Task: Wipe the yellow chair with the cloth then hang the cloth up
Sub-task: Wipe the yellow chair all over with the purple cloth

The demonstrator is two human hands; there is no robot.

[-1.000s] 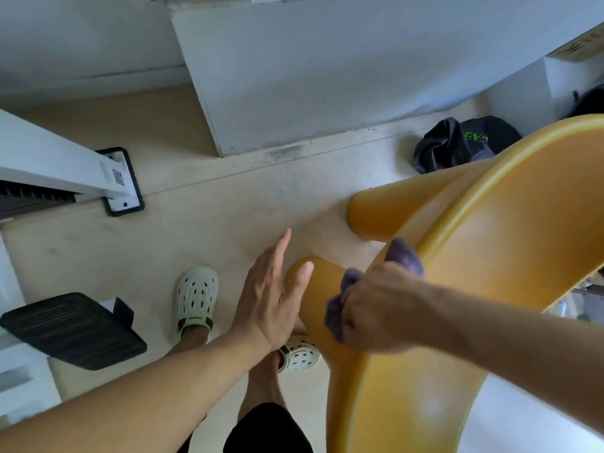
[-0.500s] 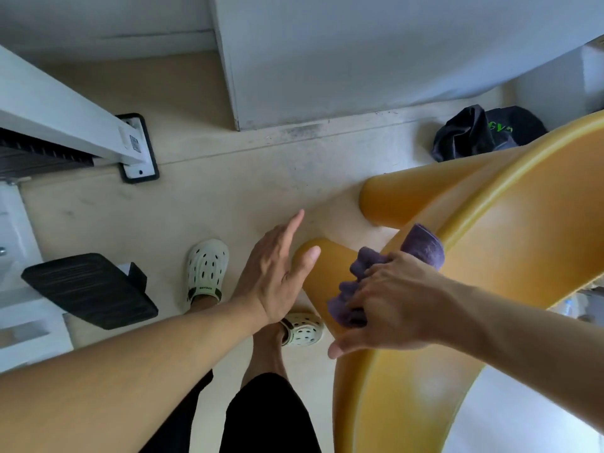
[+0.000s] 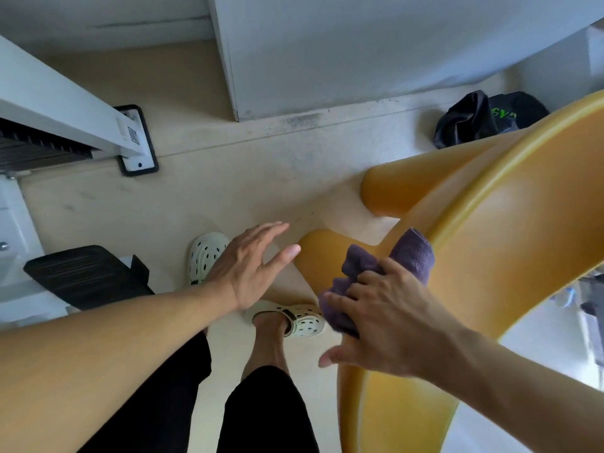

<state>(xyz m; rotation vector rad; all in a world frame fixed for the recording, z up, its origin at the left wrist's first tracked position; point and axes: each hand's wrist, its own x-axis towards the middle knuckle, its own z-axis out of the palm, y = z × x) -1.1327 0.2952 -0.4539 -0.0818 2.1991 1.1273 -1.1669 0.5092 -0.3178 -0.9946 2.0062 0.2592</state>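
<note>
Head view: I see the right hand (image 3: 389,318) pressing the bunched purple cloth (image 3: 385,273) against the yellow chair (image 3: 510,243) edge, fingers curled over it; the left hand (image 3: 251,266) hovers flat, fingers spread, empty.

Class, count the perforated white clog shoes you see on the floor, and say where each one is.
2. One white perforated clog shoe lies partly behind the open left hand; the other sits beside the yellow plastic chair. None seem hidden.
</note>
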